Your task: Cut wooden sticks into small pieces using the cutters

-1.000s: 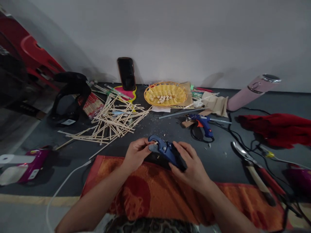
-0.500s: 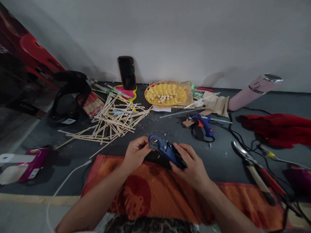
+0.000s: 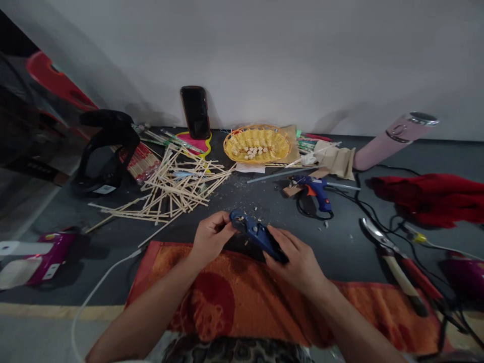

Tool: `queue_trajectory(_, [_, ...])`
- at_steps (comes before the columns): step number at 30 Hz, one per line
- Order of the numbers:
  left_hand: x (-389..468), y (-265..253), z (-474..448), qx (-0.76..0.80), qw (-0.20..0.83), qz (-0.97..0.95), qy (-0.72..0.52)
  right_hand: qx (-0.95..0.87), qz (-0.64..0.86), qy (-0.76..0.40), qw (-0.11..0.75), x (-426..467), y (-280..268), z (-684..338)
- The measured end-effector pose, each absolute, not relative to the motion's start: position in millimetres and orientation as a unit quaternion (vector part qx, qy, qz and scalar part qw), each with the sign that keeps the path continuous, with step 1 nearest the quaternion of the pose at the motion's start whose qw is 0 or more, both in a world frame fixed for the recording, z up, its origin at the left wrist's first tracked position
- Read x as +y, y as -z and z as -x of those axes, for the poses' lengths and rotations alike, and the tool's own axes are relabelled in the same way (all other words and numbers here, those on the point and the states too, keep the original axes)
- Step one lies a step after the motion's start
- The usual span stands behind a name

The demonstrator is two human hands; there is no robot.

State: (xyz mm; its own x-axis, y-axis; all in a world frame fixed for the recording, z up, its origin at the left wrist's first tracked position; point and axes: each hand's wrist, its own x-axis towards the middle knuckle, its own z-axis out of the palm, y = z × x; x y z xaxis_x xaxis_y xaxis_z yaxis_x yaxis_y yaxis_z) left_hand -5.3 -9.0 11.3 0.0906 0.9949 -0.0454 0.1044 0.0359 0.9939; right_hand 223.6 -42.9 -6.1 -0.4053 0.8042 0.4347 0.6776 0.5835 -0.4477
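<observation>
My right hand (image 3: 297,254) is wrapped round the handles of a blue hand cutter with a hooked jaw (image 3: 257,234), held above the near edge of the dark table. At its jaw end, my left hand (image 3: 214,234) is closed, thumb and fingertips pinched together. Whatever small piece those fingertips hold is too hidden to make out. Crumbs and tiny offcuts (image 3: 255,208) lie on the table just beyond the jaw. Under both wrists spreads an orange towel (image 3: 227,297).
Loose thin wooden sticks (image 3: 177,191) lie heaped at left. Behind sits a yellow basket (image 3: 278,146) with small pale pieces. To the right are a blue glue gun (image 3: 321,191), pruning shears (image 3: 393,257), a pink bottle (image 3: 393,141) and red cloth (image 3: 434,196). A phone (image 3: 195,113) leans on the wall.
The cutter's jaw looks narrower than before. Both hands keep nearly the same place, and the whole view has shifted slightly.
</observation>
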Motion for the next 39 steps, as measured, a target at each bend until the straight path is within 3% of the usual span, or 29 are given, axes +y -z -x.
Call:
queue_trajectory(8, [-11.3,-10.6,6.3,0.517,0.482,-0.556,-0.437,-0.844,0.449,-0.161,0.246,-44.6,4.2,-220.5])
queue_trajectory(39, [-12.2,-12.2,5.2,0.5,0.474,-0.598,-0.41,-0.818,0.494,-0.175,0.236,-48.8,3.0,-213.7])
